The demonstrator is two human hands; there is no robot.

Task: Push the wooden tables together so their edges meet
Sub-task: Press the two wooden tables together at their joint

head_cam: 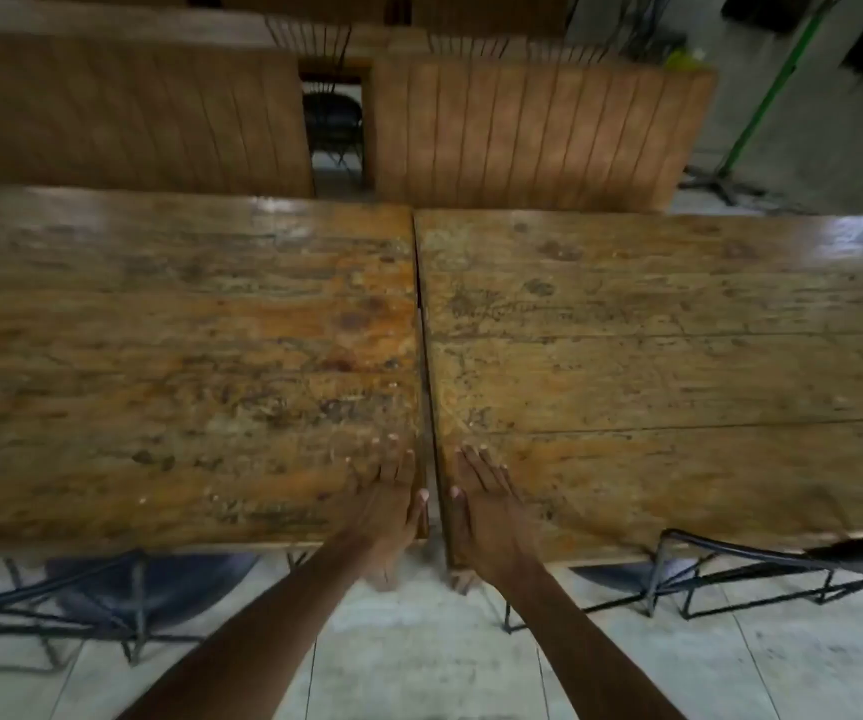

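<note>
Only a thin dark seam (425, 356) parted the left table (174, 356) from the right table (678, 345), too narrow for my fingers, widening a little at the near edge between my left hand (390, 504) and right hand (486, 504). Both tops lay bare and open to reach across. Beyond them two benches (533, 132) blocked the far side, with a gap (338, 132) between, and black chair frames (730, 569) crowded the floor under the near edges.

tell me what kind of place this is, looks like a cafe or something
Probably a simple eatery or canteen dining room. Rows of worn wooden tables stand close together, more slatted tables behind them, with black metal-frame chairs tucked in and a plain tiled floor.
</note>
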